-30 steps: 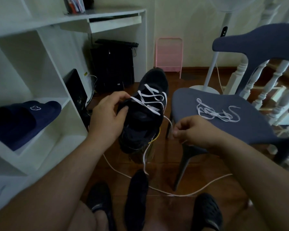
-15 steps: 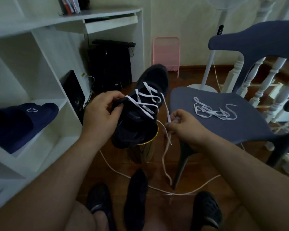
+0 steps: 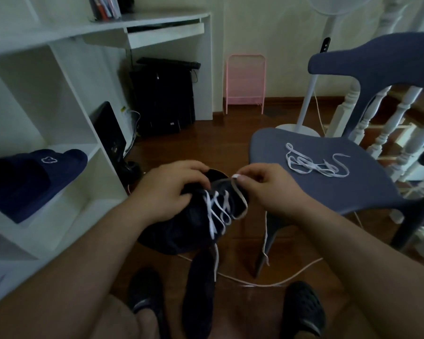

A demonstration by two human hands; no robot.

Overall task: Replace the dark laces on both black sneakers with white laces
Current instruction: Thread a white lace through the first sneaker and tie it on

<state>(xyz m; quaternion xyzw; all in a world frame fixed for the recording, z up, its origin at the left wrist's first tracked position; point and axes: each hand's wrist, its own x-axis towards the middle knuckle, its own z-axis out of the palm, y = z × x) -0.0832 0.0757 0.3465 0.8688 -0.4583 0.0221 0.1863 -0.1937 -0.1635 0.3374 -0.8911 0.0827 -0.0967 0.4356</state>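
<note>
Since a second ago the right hand (image 3: 267, 187), pinching the white lace (image 3: 238, 182) tip, has risen to the top eyelet at 12 o'clock of the black sneaker (image 3: 194, 223) gripped by the left hand (image 3: 167, 192), so threading appears nearly complete.

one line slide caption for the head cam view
Left hand grips a black sneaker while right hand pinches its white lace.
</note>
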